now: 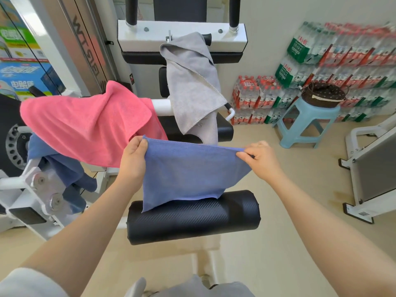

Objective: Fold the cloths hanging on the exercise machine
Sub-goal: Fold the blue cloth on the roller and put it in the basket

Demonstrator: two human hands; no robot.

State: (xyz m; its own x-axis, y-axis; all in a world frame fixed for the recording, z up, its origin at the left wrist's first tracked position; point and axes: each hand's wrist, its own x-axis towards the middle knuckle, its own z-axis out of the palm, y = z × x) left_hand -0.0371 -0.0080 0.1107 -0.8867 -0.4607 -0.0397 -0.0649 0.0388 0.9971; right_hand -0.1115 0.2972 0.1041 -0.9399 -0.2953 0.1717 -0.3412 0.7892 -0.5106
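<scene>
A blue-violet cloth (188, 174) hangs stretched between my hands over the black roller pad (192, 219) of the exercise machine. My left hand (134, 159) pinches its top left corner and my right hand (260, 157) pinches its top right corner. The cloth's lower edge drapes onto the pad. A pink cloth (85, 127) lies over a white arm of the machine at the left. A grey cloth (192, 82) hangs from a handle at the upper middle. A darker blue cloth (66, 170) hangs below the pink one.
The white machine frame (182, 37) stands ahead, with a weight plate (15, 144) at the left. A light blue stool (306, 123) bearing a dark basket (324, 95) stands at the right, before stacked packs of bottled water (342, 65). Another white frame (368, 168) is at the far right.
</scene>
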